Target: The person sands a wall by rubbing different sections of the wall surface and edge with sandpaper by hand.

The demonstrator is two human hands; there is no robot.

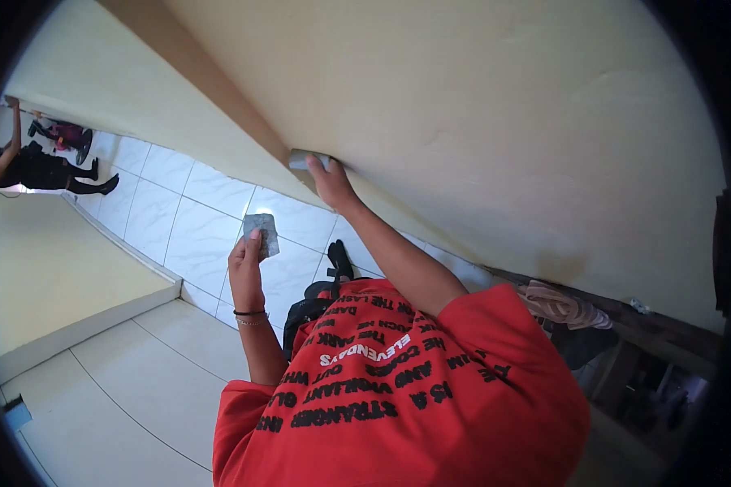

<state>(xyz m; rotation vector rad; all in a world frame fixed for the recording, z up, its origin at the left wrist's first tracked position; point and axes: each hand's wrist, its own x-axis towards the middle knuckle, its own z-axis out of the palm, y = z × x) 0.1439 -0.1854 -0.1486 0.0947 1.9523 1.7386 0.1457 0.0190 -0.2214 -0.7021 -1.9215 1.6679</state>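
Note:
My left hand (247,256) is closed on a small grey rectangular piece of sandpaper (264,234), thumb on its face, held above the tiled floor. Farther forward and to the right, my right hand (331,183) presses another grey piece of sandpaper (304,160), seemingly folded, to the cream wall (479,122). It lies close to the protruding wall edge (219,85). My fingers partly cover both pieces.
White marbled tiles (166,166) cover the floor. A low cream partition (65,284) stands to the left. At far left another person in black (32,169) raises a hand to the wall. A striped cloth (564,304) lies on a ledge at right.

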